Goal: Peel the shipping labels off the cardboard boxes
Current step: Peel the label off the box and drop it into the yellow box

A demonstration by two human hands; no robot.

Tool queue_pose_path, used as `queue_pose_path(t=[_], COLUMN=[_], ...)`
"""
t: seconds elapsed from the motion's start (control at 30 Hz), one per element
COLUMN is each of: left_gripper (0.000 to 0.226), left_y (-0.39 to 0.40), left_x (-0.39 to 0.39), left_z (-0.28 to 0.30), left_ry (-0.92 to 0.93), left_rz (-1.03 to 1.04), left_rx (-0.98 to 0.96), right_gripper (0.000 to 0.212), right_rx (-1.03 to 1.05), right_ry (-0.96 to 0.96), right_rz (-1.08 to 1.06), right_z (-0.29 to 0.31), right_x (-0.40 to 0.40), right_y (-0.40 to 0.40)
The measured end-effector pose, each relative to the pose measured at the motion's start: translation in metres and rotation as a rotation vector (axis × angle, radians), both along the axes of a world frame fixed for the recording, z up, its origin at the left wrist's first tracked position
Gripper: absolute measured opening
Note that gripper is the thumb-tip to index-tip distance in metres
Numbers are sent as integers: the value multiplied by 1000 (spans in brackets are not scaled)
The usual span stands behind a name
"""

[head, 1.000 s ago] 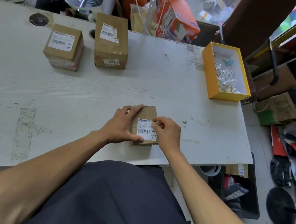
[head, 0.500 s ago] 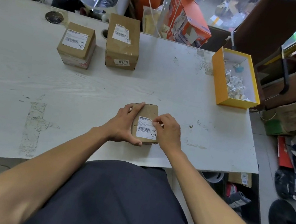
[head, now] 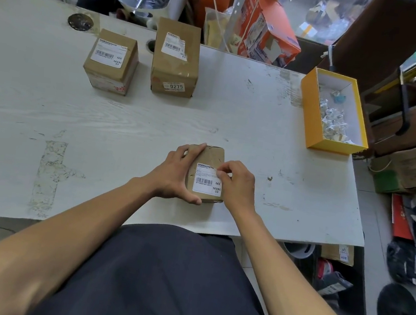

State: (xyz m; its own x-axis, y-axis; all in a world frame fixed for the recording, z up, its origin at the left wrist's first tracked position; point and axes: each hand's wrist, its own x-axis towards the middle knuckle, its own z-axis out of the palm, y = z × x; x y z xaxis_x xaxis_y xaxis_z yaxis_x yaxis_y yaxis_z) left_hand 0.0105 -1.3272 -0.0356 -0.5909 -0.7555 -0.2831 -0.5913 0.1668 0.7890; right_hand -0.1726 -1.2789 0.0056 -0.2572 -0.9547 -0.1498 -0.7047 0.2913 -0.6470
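The small cardboard box [head: 206, 173] sits near the front edge of the table [head: 258, 127], right in front of the person. The left hand [head: 175, 177] wraps around the box's left side and holds it down, the same as a second ago. The right hand [head: 235, 180] has moved up to the label's [head: 206, 179] top right corner, and its fingertips now pinch there. The corner looks like it is just starting to lift, so the peeling has only begun. Two more boxes [head: 112, 61] wait near the back edge, labels still on.
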Motion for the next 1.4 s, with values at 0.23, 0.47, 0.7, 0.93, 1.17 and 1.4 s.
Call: queue_pose_path(t=[0.23, 0.47, 0.7, 0.93, 1.17, 1.4], left_gripper=[135, 134, 134, 136, 137, 138], left_y=[1, 1, 1, 0, 0, 0], left_x=[3, 3, 3, 3, 3, 3], left_z=[-4, -5, -5, -5, -5, -5], left_ry=[40, 43, 41, 37, 33, 34], left_rz=[13, 14, 19, 16, 14, 10], left_rx=[-12, -17, -24, -14, -1, 1], right_gripper=[8, 8, 6, 7, 5, 7], right_rx=[24, 33, 49, 61, 70, 63], right_ry=[-10, -14, -23, -57, -69, -98], right_rz=[-17, -36, -63, -83, -92, -108], right_z=[0, 0, 1, 2, 2, 2], right_x=[-2, -1, -1, 0, -1, 1], right_y=[-1, -1, -2, -3, -4, -2])
